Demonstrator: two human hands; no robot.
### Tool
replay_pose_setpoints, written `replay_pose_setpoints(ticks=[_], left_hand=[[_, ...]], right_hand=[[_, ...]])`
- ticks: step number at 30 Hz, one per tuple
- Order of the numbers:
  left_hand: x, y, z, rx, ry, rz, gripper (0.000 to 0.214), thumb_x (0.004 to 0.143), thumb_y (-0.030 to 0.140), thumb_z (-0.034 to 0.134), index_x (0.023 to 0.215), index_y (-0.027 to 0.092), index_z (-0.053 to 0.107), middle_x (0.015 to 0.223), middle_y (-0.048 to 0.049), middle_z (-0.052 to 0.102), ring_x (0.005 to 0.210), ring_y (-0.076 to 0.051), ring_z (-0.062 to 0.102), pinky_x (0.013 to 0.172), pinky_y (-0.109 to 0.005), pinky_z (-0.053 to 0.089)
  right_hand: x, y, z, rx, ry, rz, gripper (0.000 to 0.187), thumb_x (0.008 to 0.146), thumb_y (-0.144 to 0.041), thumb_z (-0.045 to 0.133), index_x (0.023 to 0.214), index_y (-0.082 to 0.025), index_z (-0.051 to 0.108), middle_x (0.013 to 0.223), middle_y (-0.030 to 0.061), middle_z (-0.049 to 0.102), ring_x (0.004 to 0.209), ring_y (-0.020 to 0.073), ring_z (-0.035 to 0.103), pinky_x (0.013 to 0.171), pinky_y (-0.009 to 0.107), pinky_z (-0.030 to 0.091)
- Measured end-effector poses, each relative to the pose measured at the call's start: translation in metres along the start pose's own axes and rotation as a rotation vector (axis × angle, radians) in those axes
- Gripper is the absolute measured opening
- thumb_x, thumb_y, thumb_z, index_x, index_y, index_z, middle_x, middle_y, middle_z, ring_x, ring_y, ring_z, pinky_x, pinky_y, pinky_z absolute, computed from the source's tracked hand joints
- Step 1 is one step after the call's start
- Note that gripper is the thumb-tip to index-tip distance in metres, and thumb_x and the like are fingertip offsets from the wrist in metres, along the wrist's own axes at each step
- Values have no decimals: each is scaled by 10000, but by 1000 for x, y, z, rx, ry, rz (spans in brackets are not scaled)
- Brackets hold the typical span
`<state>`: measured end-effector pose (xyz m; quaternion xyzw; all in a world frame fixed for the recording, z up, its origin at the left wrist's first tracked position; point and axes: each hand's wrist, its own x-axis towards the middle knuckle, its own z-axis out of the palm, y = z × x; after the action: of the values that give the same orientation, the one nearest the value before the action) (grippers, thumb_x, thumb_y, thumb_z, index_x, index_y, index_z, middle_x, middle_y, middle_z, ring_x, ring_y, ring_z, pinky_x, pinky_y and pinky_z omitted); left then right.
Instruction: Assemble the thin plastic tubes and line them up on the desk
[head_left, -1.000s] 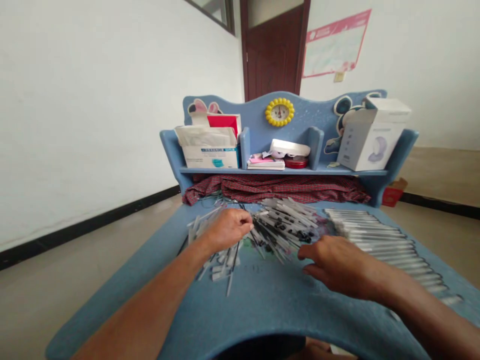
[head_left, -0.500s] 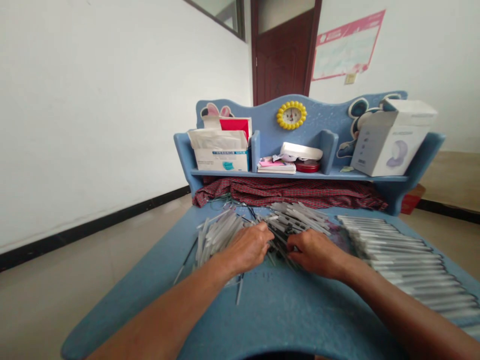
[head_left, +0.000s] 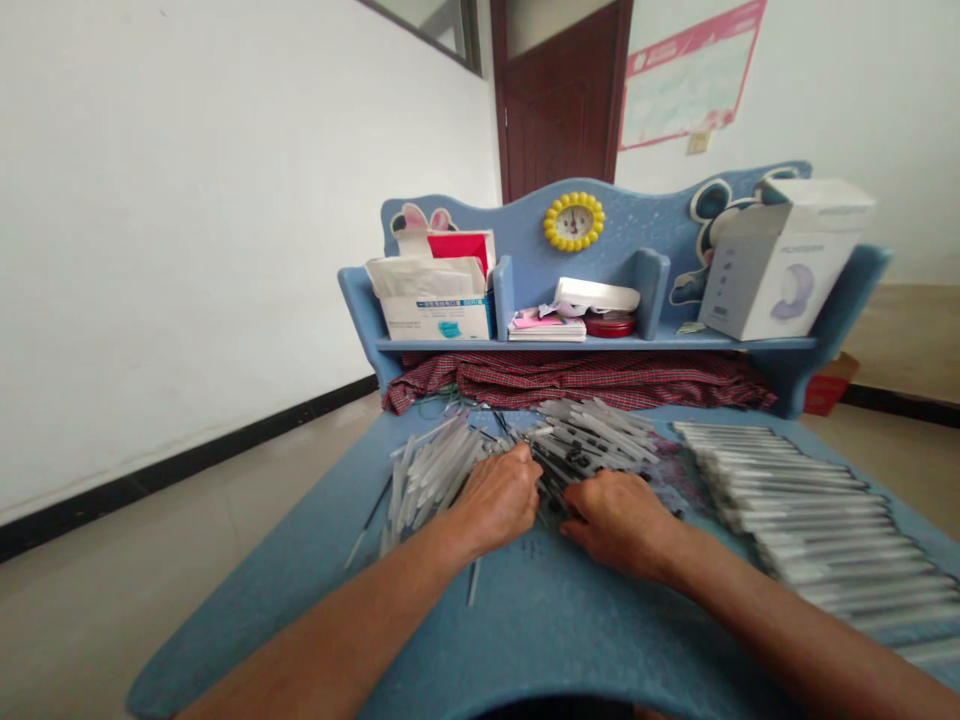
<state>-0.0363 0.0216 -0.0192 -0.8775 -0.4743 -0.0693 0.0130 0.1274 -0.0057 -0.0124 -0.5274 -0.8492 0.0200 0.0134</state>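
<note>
My left hand (head_left: 501, 497) is closed, its fingers curled down at the right edge of a heap of translucent pen barrels (head_left: 433, 468). What it grips is hidden behind the knuckles. Close by on the right, my right hand (head_left: 621, 518) bends its fingers and thumb together over dark, thin pen parts; whatever lies in them cannot be made out. Beyond both hands spreads a second heap of clear barrels (head_left: 600, 425), mixed with small black pieces (head_left: 581, 457). A long row of pens (head_left: 817, 510) lies side by side past my right wrist.
These lie on a blue desk (head_left: 450, 650). Along its back run a bunched checked cloth (head_left: 585, 380) and a shelf holding a mask box (head_left: 439, 315), a red round tin (head_left: 609, 326) and a white carton (head_left: 784, 265). A loose thin stick (head_left: 474, 582) lies near my left wrist.
My right hand has shifted slightly left and toward me, its fingers lower among the parts. My left hand stays nearly in place. The view has tilted a little.
</note>
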Motion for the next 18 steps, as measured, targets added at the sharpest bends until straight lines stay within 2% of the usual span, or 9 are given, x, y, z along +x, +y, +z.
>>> replay_pose_setpoints(ticks=[5,13,18], left_hand=[[1,2,0,103,-5,6,208,784,164,435,848,150,633,886,-110,583,817,-250,610,692,-351,487],[5,2,-5,96,-31,-3,206,806,157,432,866,148,628,891,-117,592,795,-236,609,661,-326,467],[8,-6,-2,-24,103,33,170,851,191,413,849,158,580,865,-84,592,773,-198,593,674,-291,441]], right_hand=[[-1,-4,-6,-5,-43,21,294,793,-311,489,880,-135,708,864,169,705,830,310,665,701,373,499],[3,-3,0,8,-28,42,301,787,-215,430,869,-128,706,853,184,703,798,300,671,667,357,489],[3,4,0,44,14,88,289,765,-207,425,827,-136,699,848,184,700,783,290,667,631,326,451]])
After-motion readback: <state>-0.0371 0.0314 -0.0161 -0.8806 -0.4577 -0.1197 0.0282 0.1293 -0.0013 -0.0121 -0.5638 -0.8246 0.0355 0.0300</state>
